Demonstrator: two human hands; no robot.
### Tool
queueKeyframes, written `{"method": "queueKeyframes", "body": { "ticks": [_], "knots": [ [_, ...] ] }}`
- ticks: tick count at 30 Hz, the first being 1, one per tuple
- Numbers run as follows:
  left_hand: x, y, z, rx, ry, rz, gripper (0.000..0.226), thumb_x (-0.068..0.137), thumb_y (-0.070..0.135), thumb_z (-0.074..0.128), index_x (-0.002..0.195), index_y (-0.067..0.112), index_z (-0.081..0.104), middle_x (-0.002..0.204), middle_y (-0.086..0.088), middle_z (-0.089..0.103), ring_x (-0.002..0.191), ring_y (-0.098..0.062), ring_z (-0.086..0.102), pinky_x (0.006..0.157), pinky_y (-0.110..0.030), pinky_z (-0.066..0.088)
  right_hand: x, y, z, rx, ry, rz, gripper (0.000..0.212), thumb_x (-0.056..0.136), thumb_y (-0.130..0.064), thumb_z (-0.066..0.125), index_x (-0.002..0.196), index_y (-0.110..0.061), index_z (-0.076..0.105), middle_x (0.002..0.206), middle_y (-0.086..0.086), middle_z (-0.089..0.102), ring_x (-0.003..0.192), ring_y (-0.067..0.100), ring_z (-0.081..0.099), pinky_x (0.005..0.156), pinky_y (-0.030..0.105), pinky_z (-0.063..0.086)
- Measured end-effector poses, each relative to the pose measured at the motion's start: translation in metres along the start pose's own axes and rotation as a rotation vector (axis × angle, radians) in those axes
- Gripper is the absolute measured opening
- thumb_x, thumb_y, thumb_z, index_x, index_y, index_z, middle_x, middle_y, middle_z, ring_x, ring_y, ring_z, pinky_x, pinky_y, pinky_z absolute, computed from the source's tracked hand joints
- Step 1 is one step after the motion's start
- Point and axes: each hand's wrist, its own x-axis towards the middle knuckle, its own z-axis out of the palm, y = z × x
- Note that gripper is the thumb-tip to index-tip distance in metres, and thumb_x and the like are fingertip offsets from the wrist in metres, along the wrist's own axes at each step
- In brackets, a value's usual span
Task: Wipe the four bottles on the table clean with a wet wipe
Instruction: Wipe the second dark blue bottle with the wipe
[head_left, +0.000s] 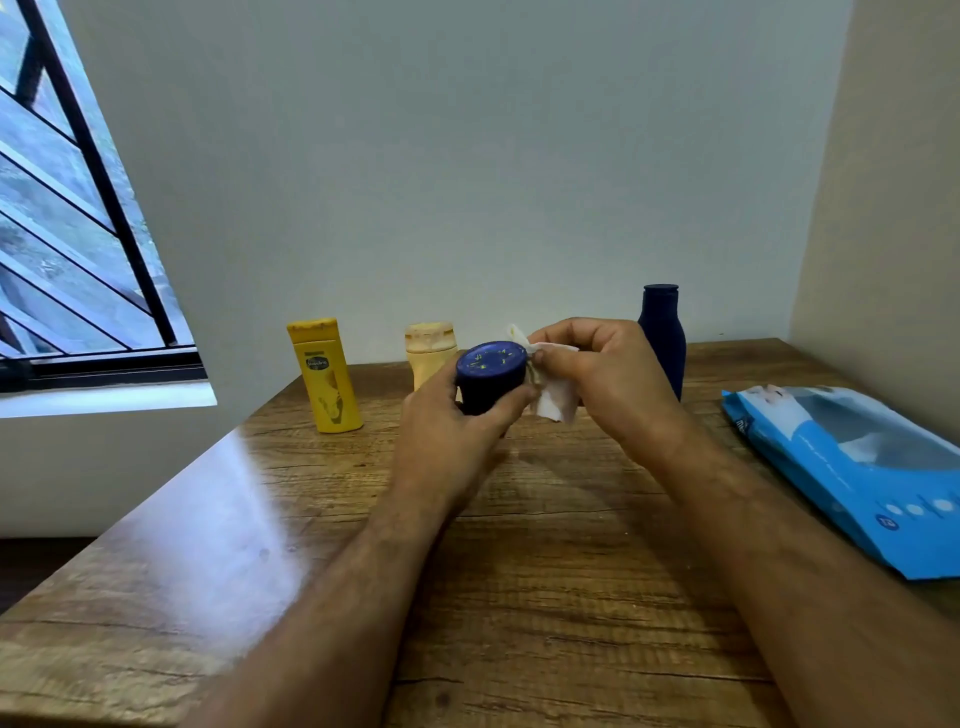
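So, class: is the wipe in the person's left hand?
No: the right hand pinches the wipe, while the left hand grips the dark blue bottle.

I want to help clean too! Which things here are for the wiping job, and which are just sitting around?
For the job: dark blue bottle in the left hand; wet wipe in the right hand; yellow bottle; cream bottle; tall navy bottle; pack of wipes.

Just there: table, window.
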Motion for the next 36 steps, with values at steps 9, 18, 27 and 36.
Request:
{"method": "queueKeyframes", "body": {
  "ticks": [9, 18, 27, 36],
  "knots": [
    [0.003, -0.005, -0.007, 0.406, 0.17, 0.129, 0.048, 0.078, 0.052, 0.076, 0.119, 0.03, 0.066, 0.099, 0.011, 0.07, 0.089, -0.011, 0.064, 0.075, -0.038, 0.058, -0.006, 0.003, 0.011, -0.321, 0.098, -0.296, 0.015, 0.086, -0.012, 0.07, 0.092, -0.024, 0.078, 0.087, -0.013, 0.07, 0.075, 0.0, 0.063, 0.062, 0.008, 0.046],
    [0.001, 0.001, -0.007, 0.517, 0.149, 0.18, 0.026, 0.085, 0.04, 0.067, 0.103, 0.021, 0.067, 0.09, 0.004, 0.066, 0.075, -0.02, 0.062, 0.061, -0.033, 0.048, -0.018, -0.006, 0.023, -0.557, -0.018, -0.557, 0.02, 0.083, -0.015, 0.067, 0.1, -0.016, 0.077, 0.089, -0.003, 0.068, 0.076, 0.008, 0.062, 0.065, 0.017, 0.053],
    [0.003, 0.0, -0.006, 0.492, 0.146, 0.171, 0.032, 0.082, 0.042, 0.07, 0.108, 0.024, 0.067, 0.094, 0.005, 0.066, 0.08, -0.02, 0.062, 0.067, -0.039, 0.054, -0.016, -0.005, 0.016, -0.516, -0.003, -0.517, 0.017, 0.077, -0.012, 0.07, 0.091, -0.016, 0.078, 0.085, -0.005, 0.069, 0.074, 0.006, 0.062, 0.063, 0.017, 0.052],
    [0.003, -0.003, -0.003, 0.465, 0.139, 0.243, 0.044, 0.079, 0.052, 0.071, 0.113, 0.024, 0.067, 0.095, 0.007, 0.066, 0.08, -0.016, 0.061, 0.067, -0.034, 0.052, -0.007, -0.004, 0.006, -0.476, 0.139, -0.418, 0.015, 0.081, -0.011, 0.067, 0.09, -0.017, 0.077, 0.083, -0.007, 0.068, 0.074, 0.003, 0.061, 0.065, 0.009, 0.046]
  ]
}}
